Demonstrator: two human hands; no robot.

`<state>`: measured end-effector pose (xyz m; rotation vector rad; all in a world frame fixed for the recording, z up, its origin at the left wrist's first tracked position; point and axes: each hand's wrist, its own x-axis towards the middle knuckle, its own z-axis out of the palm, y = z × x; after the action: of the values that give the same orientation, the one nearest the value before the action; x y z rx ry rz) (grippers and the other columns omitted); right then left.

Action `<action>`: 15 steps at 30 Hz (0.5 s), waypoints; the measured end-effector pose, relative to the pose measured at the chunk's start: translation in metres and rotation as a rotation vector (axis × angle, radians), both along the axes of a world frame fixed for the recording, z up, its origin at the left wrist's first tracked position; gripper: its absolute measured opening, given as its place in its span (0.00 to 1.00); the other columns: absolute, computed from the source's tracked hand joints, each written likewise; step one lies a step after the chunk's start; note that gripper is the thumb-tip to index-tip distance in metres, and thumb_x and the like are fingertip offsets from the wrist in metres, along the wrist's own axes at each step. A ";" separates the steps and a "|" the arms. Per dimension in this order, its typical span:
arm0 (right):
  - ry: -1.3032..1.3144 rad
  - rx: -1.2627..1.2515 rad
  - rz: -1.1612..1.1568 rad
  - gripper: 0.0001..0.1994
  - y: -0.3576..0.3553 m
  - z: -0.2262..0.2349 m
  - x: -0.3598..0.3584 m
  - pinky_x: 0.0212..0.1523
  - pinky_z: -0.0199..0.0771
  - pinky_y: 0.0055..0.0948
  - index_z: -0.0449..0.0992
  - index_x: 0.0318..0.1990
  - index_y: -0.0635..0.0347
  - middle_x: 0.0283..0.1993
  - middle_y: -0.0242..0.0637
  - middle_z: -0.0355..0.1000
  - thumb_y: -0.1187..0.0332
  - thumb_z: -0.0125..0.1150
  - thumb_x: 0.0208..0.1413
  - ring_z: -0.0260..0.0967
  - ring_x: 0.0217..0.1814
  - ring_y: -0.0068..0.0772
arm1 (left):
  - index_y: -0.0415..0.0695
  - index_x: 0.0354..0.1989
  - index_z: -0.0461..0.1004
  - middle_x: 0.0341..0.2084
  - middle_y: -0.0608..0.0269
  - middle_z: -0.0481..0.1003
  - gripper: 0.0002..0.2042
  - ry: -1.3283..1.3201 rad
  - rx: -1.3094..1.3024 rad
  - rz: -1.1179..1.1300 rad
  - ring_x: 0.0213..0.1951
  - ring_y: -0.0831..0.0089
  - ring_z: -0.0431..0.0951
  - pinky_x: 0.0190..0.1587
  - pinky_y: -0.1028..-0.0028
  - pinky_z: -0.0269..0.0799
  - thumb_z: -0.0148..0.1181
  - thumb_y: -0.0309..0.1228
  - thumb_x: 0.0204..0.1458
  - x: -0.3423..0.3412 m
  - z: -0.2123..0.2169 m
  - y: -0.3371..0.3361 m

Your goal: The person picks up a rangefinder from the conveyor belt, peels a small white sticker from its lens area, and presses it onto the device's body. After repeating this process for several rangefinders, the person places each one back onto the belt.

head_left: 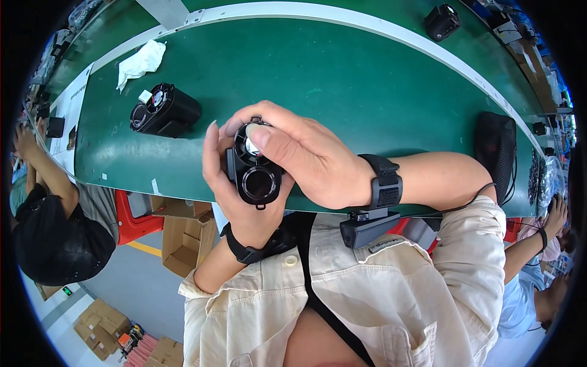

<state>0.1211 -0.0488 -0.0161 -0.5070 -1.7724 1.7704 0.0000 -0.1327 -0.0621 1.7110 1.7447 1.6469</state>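
Near the front edge of the table I hold a black housing (257,183) with two round openings on its upturned end. My left hand (238,211) is closed round it from the left and below. My right hand (306,153) wraps its far and right sides, with the thumb pressed on the upper opening, where something silvery shows. The lower opening is a dark ring. A similar black housing (174,112) lies to the left on the green table (342,79), with a white connector at its end. Behind it is a crumpled white tissue (142,61).
A black mesh pouch (494,147) with a cable lies at the table's right end. A white rail (342,13) borders the far side, with another black housing (441,22) beyond it. Cardboard boxes (183,244) stand on the floor at left. People work at both sides.
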 end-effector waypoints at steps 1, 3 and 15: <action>-0.012 -0.020 0.001 0.22 0.001 0.001 0.000 0.57 0.65 0.29 0.65 0.56 0.63 0.51 0.40 0.69 0.53 0.39 0.68 0.67 0.54 0.31 | 0.36 0.67 0.47 0.53 0.50 0.64 0.51 0.016 0.002 0.013 0.53 0.62 0.68 0.57 0.66 0.62 0.76 0.25 0.34 0.000 0.000 0.001; 0.000 -0.124 0.024 0.23 0.005 0.008 0.003 0.56 0.65 0.30 0.65 0.57 0.62 0.52 0.41 0.69 0.52 0.45 0.65 0.67 0.54 0.32 | 0.36 0.67 0.46 0.53 0.50 0.63 0.51 0.010 -0.001 -0.006 0.54 0.62 0.68 0.57 0.65 0.62 0.76 0.25 0.34 0.000 0.003 0.003; -0.120 0.553 -0.180 0.42 0.064 0.012 0.007 0.53 0.69 0.35 0.60 0.57 0.64 0.49 0.44 0.69 0.59 0.78 0.34 0.68 0.51 0.36 | 0.37 0.69 0.32 0.61 0.43 0.55 0.57 -0.150 0.010 -0.220 0.62 0.53 0.59 0.64 0.58 0.53 0.74 0.24 0.36 0.002 0.013 0.014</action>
<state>0.1281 0.0156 -0.0043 -0.5221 -2.1158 1.0802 0.0017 -0.1187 -0.0490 1.6679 1.4280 1.6419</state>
